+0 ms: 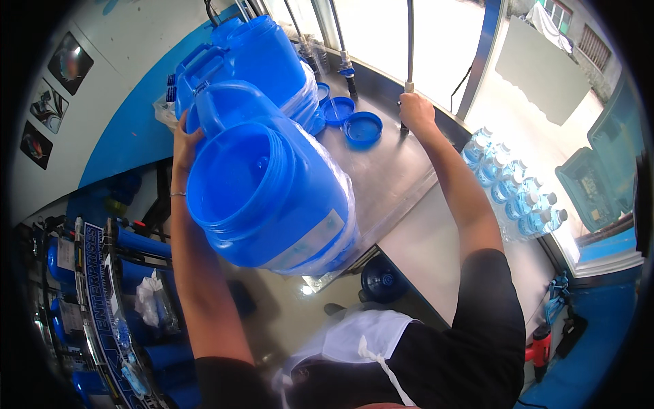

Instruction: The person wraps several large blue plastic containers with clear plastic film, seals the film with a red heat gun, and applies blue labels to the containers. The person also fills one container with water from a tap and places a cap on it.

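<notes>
The head view looks down on a large blue container (303, 198) tipped towards me, its wide round mouth facing up at my face. It hangs partly over the front edge of the metal worktop (402, 167); whether its underside rests there I can't tell. My left hand (181, 144) holds it by its far left side, fingers curled against the plastic beside the handle. My right hand (417, 112), well apart from it, is closed around the lower end of an upright rod (411, 48), just below a pale collar. As far as I can judge, the opening is done: the mouth is bare, and blue lids (362, 129) lie on the worktop behind. I see no liquid inside, so filling seems not yet done, and the container has yet to be stood upright and capped. The container is smooth, bright blue and slightly see-through, with a threaded neck, a moulded handle and a small round fitting showing inside. Clear plastic wrap (342, 178) clings around its lower body, over a pale label (306, 242). A second blue container (262, 58), also wrapped, stands just behind.
</notes>
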A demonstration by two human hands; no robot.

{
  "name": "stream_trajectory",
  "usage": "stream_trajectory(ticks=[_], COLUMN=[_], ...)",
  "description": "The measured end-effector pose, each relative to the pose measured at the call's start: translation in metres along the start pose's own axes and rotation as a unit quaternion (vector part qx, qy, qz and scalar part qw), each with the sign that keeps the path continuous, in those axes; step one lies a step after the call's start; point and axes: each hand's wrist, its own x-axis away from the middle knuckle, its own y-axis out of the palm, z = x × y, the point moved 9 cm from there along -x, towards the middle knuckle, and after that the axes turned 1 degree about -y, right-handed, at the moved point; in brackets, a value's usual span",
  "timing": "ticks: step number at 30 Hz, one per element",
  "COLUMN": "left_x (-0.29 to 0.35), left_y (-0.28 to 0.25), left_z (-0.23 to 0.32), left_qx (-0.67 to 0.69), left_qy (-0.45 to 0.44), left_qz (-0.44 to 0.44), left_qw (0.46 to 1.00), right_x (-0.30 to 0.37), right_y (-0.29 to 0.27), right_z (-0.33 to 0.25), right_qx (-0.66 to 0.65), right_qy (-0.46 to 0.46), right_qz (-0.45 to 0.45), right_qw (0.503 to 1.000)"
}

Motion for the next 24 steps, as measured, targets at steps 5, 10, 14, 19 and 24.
stream_trajectory(ticks=[5, 10, 14, 19, 24], left_x=[-0.001, 0.006, 0.011, 0.016, 0.013], left_y=[0.000, 0.004, 0.010, 0.015, 0.008], left_z=[0.000, 0.006, 0.012, 0.017, 0.011], left_qx=[0.003, 0.024, 0.039, 0.061, 0.046], left_qy=[0.030, 0.030, 0.029, 0.032, 0.025], left_qz=[-0.002, -0.011, -0.017, -0.026, 0.011], left_qw=[1.000, 0.999, 0.999, 0.997, 0.999], right_x=[-0.012, -0.009, 0.037, 0.128, 0.149], right_y=[-0.004, 0.047, 0.138, 0.158, 0.131], right_z=[-0.016, -0.066, -0.082, -0.134, -0.127], right_qx=[0.059, 0.254, -0.036, -0.104, -0.137], right_qy=[0.000, -0.096, -0.060, -0.228, -0.208], right_qz=[-0.045, 0.005, -0.119, -0.040, -0.062], right_qw=[0.997, 0.962, 0.990, 0.967, 0.967])
